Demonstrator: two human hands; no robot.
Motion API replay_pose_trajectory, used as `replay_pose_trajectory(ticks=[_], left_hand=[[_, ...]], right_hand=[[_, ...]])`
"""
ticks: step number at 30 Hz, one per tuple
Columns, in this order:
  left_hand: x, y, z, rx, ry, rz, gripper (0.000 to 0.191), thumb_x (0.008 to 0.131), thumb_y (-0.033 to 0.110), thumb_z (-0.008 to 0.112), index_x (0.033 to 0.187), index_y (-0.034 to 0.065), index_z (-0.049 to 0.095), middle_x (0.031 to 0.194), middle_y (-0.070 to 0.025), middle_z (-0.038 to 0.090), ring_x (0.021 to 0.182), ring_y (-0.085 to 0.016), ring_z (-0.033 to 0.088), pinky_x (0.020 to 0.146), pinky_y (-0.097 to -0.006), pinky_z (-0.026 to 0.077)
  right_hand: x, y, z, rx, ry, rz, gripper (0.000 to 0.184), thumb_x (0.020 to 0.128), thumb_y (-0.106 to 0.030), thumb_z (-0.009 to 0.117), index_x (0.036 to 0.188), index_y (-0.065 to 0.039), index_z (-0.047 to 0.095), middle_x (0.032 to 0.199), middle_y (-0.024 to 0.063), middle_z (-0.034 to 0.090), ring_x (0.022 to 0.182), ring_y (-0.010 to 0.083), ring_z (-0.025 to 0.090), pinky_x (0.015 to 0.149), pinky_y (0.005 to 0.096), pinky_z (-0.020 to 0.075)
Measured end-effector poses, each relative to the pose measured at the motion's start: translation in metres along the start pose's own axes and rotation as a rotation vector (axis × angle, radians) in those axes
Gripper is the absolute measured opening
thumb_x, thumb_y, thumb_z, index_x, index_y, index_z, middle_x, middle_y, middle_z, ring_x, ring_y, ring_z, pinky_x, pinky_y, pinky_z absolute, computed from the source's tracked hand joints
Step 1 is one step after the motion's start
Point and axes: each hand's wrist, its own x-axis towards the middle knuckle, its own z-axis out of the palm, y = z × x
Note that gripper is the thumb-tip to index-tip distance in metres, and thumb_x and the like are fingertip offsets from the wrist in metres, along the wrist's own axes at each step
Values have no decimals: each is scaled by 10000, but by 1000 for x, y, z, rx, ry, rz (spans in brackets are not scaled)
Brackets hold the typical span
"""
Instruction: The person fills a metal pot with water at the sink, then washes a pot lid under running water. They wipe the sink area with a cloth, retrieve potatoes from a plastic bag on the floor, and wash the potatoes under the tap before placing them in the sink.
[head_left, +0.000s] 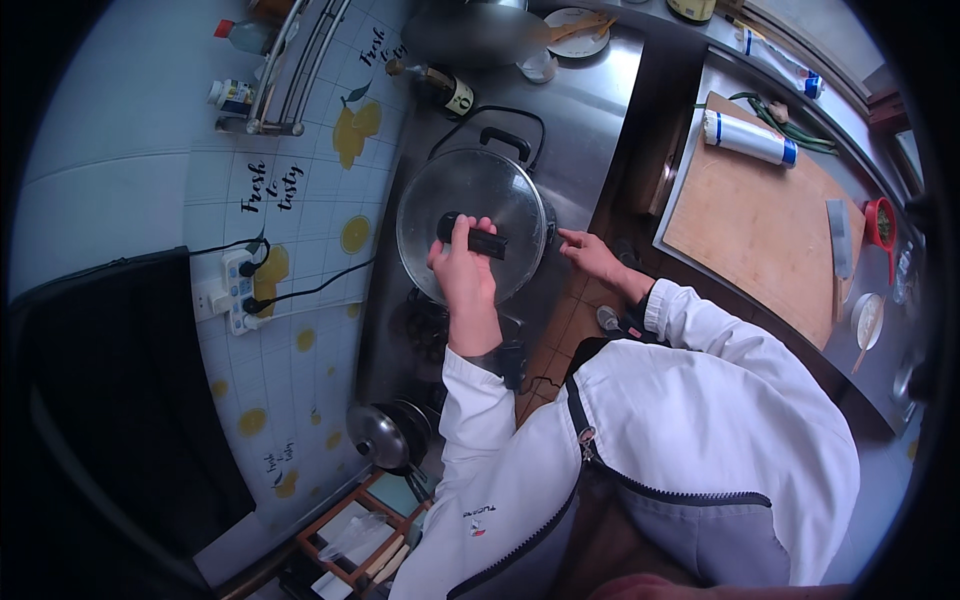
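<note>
My left hand (466, 274) is closed around the black handle (487, 244) of a round glass lid (480, 184). The lid lies over an electric pot with a black loop handle (506, 139) at its far side. To the right, my right hand (596, 259) holds nothing. Its index finger points at the dark control part (551, 223) on the pot's side; whether the fingertip touches it, I cannot tell. The inside of the pot is hard to see through the lid. Under the pot runs a stainless steel counter (577, 135).
Beyond the pot stand a dark bottle (450, 94) and a plate (574, 45) with wooden utensils. A lidded pan (382, 435) is near the stove. On the right counter, a wooden board (750, 225) bears a wrap roll (750, 139) and a cleaver (840, 240). A power strip (238, 292) hangs left.
</note>
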Motion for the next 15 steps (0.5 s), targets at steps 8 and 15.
replay_pose_trajectory(ticks=[8,15], left_hand=[[-60,9,-21,-243,-59,182,152,1004,106,661,897,68,559,772,-5,537,616,-107,478,604,-276,435],[-168,-38,-6,-335,-535,-475,524,997,568,674,830,107,490,635,65,374,486,-65,378,484,-228,316]], right_hand=[[-140,-4,-63,-149,321,-131,421,986,-159,619,1381,-23,671,1067,91,752,951,195,700,906,333,559],[-347,-5,-80,272,402,-146,415,1096,-330,565,1343,-22,693,1074,55,732,806,105,631,777,275,556]])
